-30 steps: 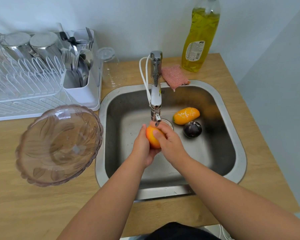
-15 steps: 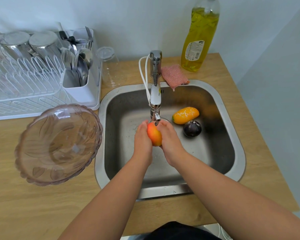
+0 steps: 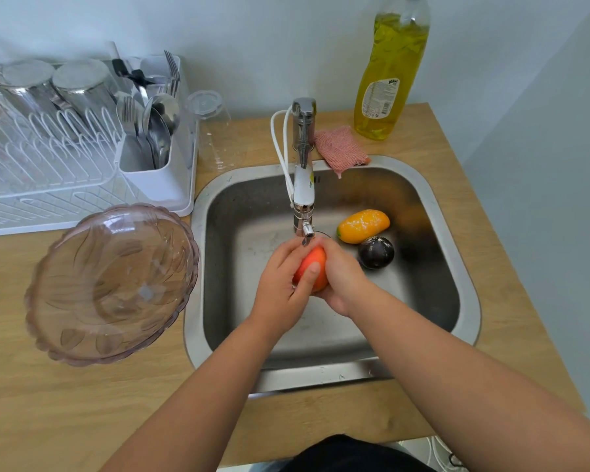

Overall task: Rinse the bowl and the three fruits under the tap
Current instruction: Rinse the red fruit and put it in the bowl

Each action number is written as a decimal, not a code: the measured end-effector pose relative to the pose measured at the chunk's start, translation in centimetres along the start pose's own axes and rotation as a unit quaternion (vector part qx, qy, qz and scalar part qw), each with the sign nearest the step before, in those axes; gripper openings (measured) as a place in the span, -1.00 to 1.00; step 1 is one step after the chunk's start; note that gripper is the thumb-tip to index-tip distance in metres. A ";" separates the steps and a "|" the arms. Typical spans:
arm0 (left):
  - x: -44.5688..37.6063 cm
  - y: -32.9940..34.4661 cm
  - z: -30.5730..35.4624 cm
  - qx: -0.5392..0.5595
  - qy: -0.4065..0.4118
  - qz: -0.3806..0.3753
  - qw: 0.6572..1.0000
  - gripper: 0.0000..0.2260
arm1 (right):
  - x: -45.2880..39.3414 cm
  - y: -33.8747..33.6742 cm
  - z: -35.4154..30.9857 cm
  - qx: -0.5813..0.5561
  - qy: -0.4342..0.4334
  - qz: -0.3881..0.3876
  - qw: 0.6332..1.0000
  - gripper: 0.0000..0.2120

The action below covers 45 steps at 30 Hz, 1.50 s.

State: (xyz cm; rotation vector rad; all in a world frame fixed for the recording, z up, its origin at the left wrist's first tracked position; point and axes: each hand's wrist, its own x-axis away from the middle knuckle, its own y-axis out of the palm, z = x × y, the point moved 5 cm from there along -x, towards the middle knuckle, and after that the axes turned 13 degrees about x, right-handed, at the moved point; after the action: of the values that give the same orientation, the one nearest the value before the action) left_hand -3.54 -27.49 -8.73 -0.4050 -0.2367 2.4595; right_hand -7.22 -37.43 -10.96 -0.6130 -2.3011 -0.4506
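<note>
Both hands hold an orange-red fruit (image 3: 314, 262) right under the tap's spout (image 3: 306, 229) over the steel sink (image 3: 457, 219). My left hand (image 3: 281, 287) wraps it from the left, thumb across its front. My right hand (image 3: 343, 277) cups it from the right. A yellow-orange mango (image 3: 362, 225) and a dark purple round fruit (image 3: 376, 252) lie on the sink floor, right of the tap. The clear pinkish scalloped bowl (image 3: 111, 284) stands upright and empty on the wooden counter left of the sink.
A white dish rack (image 3: 65, 165) with steel cups and cutlery fills the back left. An upturned clear glass (image 3: 208, 127) stands beside it. A pink sponge (image 3: 341, 149) and a tall bottle of yellow dish soap (image 3: 389, 73) sit behind the sink. A wall is close on the right.
The fruit has turned in my hands under the spout, its redder side now showing. My left thumb has slid across its front. The other fruits and the bowl stayed put.
</note>
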 end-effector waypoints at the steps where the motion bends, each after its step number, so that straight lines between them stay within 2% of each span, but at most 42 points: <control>1: -0.1 -0.2 0.0 0.007 -0.002 -0.002 1.000 -0.62 | 0.1 0.3 0.2 0.005 -0.004 -0.003 1.000 -0.74; 2: -0.3 -0.4 -0.2 0.033 -0.020 0.011 0.999 -0.62 | 0.1 0.5 0.3 0.010 -0.010 0.002 1.000 -0.74; 4: -0.9 -0.5 -0.8 0.130 -0.111 0.071 0.983 -0.67 | -0.1 0.7 0.4 0.039 -0.047 0.037 0.997 -0.69; 6: -1.1 -0.2 -1.5 0.230 -0.234 0.133 0.935 -0.74 | 0.1 0.8 0.0 0.082 -0.114 0.073 0.987 -0.67; 9: -0.7 0.1 -3.0 0.327 -0.387 0.200 0.839 -0.72 | 0.5 0.9 -0.4 0.096 -0.162 0.094 0.977 -0.77; 11: -0.2 0.4 -3.8 0.394 -0.435 0.215 0.781 -0.76 | 0.4 0.7 -0.4 0.109 -0.164 0.094 0.976 -0.81; 12: -0.1 0.5 -4.0 0.402 -0.442 0.217 0.772 -0.75 | 0.2 0.6 -0.4 0.116 -0.160 0.095 0.976 -0.83; 14: 0.1 0.4 -4.1 0.396 -0.435 0.207 0.781 -0.72 | -0.2 0.3 -0.4 0.144 -0.145 0.109 0.973 -0.82; 18: 0.7 0.5 -3.7 0.348 -0.389 0.140 0.842 -0.73 | -1.2 -0.3 -0.5 0.228 -0.120 0.150 0.955 -0.72; 22: 1.3 0.7 -4.0 0.325 -0.405 0.119 0.846 -0.74 | -1.2 -0.5 -0.7 0.228 -0.112 0.171 0.952 -0.78; 25: 0.7 0.5 -4.2 0.354 -0.409 0.161 0.825 -0.81 | -0.5 0.4 0.2 0.220 -0.149 0.150 0.952 -0.84; 28: 0.7 0.4 -4.5 0.423 -0.452 0.218 0.754 -0.72 | 0.7 1.9 0.9 0.302 -0.255 0.103 0.913 -0.65; 29: 0.9 0.4 -4.6 0.433 -0.462 0.228 0.740 -0.69 | 0.8 2.1 0.9 0.323 -0.277 0.094 0.900 -0.59; 30: 1.0 0.3 -4.6 0.431 -0.461 0.228 0.741 -0.68 | 0.8 2.1 0.9 0.330 -0.283 0.089 0.896 -0.57; 32: 0.9 0.1 -4.5 0.391 -0.430 0.216 0.785 -0.69 | 0.8 1.9 0.5 0.305 -0.269 0.075 0.911 -0.60; 35: 0.4 -0.3 -3.7 0.329 -0.339 0.194 0.860 -0.74 | 0.4 1.7 -0.1 0.212 -0.200 0.082 0.953 -0.77; 37: 0.2 -0.3 -3.3 0.295 -0.280 0.172 0.897 -0.77 | 0.0 1.4 0.0 0.100 -0.095 0.100 0.985 -0.78; 39: 0.3 -0.2 -2.9 0.264 -0.247 0.148 0.921 -0.78 | 0.0 1.3 0.8 0.023 0.013 0.094 0.995 -0.74; 41: 0.6 -0.3 -3.0 0.269 -0.251 0.161 0.916 -0.73 | 0.2 1.2 1.2 0.051 0.040 0.080 0.995 -0.73; 42: 0.7 -0.4 -3.1 0.286 -0.267 0.187 0.901 -0.71 | 0.4 1.2 1.4 0.079 0.025 0.075 0.994 -0.72; 45: 1.3 -1.1 -4.1 0.337 -0.347 0.289 0.827 -0.71 | 1.3 1.4 1.5 0.182 -0.083 0.055 0.978 -0.77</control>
State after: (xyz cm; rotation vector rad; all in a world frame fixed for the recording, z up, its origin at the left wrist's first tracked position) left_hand -2.51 -25.57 -12.62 0.8611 0.5474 2.9490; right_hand -8.09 -35.13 -10.86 -0.6061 -2.4080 0.0799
